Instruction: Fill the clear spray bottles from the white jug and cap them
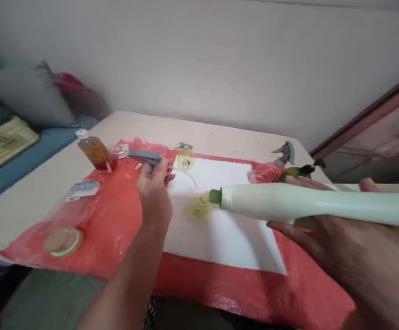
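Nearest, our right hand has its fingers wrapped round a pale bottle, held level over the white cloth. Farther out, our left hand fingers pinch a grey sprayer above the counter, near an amber bottle.

Long pale-green smooth plastic bottle, satin sheen. Grey matt plastic spray trigger. Red crinkled glossy plastic sheet. White matt soft cloth. Clear amber-filled plastic bottle.

Both hands outstretched, fingers closed.
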A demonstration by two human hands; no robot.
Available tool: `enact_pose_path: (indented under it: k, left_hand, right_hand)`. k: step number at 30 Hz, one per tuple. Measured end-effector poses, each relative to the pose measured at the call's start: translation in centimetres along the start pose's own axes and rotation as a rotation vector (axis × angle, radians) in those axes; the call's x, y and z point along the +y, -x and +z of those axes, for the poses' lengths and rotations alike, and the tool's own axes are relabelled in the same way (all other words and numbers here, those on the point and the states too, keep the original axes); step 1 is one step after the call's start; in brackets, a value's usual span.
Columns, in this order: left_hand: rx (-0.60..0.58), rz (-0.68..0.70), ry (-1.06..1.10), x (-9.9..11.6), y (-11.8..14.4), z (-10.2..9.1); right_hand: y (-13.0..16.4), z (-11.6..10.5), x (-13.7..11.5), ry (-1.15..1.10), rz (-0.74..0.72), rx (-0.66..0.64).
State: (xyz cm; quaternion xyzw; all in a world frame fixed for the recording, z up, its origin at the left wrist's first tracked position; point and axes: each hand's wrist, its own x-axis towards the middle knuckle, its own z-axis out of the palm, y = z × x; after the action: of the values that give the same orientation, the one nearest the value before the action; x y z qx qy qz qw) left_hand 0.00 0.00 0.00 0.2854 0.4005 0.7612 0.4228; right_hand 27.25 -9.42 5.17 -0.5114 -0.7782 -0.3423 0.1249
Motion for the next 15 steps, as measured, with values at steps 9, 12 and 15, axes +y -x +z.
enact_pose_path:
  k: [9,12,15]
  left_hand:
    - [-0.002,-0.008,-0.02,-0.26,0.07,0.05]
    - [-0.003,-0.008,-0.029,-0.23,0.08,0.01]
    - [0.002,-0.007,-0.032,-0.25,0.03,0.02]
  right_hand:
    - [0.5,0.13,0.12,-0.062,0.022,-0.002]
    - [0.57,0.06,0.12,-0.092,0.059,-0.039]
    - [0.51,-0.04,0.04,-0.085,0.06,-0.027]
